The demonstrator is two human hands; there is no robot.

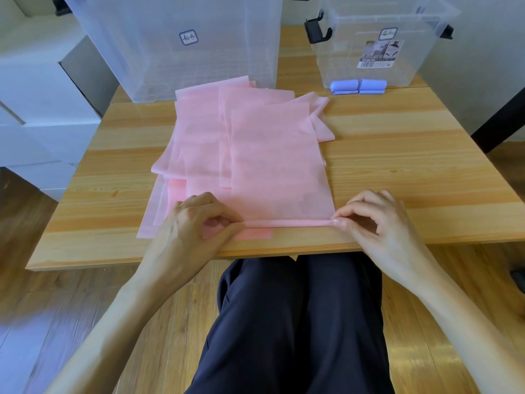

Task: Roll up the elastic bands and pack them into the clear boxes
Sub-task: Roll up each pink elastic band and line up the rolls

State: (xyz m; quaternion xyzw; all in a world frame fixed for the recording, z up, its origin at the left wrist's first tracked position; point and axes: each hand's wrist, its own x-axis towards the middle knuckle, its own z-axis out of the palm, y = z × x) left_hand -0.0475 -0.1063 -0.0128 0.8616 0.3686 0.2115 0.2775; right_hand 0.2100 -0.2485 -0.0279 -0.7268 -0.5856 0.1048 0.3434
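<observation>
Several flat pink elastic bands lie overlapped on the wooden table. The top pink band has its near end turned into a thin roll close to the table's front edge. My left hand pinches the roll's left end and my right hand pinches its right end. Two rolled blue bands rest in front of the small clear box at the back right. A large clear box stands at the back left.
White cartons are stacked left of the table. A dark chair or table leg stands at the right edge. My dark-trousered legs sit under the table's front edge, above a wooden floor.
</observation>
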